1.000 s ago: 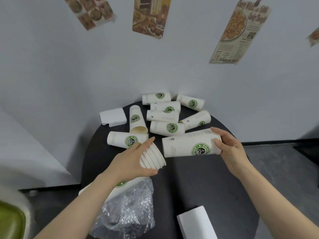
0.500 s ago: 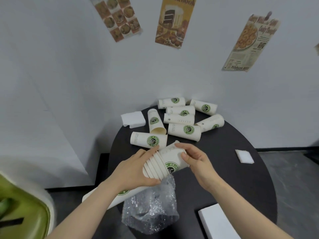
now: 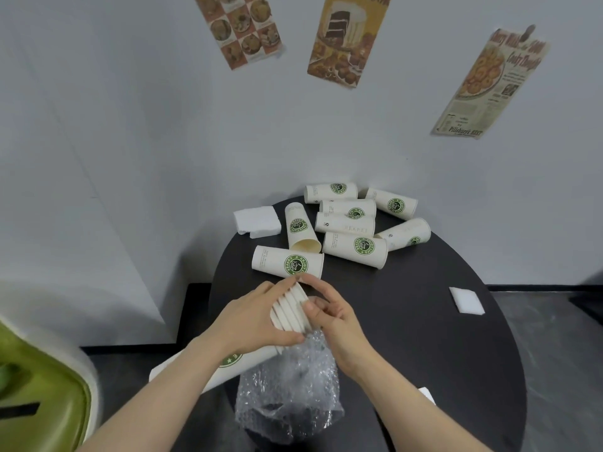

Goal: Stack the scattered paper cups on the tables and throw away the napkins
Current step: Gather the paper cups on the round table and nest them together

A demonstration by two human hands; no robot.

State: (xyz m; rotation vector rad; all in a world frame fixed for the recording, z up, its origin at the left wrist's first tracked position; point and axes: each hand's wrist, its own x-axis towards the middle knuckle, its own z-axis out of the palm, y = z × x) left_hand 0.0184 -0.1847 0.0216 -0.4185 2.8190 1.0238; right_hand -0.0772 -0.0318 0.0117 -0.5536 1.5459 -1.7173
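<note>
Head view looks down on a dark round table set against a pale wall. Both hands meet over its near left edge. The left hand curls round the rim end of a stack of nested cups, thumb under, fingers over the top. The right hand closes on the mouth of that stack from the right, fingertips bent onto the outermost rim. The stack lies tilted, its base end running down to the near left beneath the left forearm. Just below the hands sits a crumpled clear plastic bag.

Farther back, loose cups lie on their sides in a cluster at the far edge; the closest of them is just beyond the fingertips. A white napkin sits at the far left of the table, another napkin lies well apart on the right. Food posters hang on the wall.
</note>
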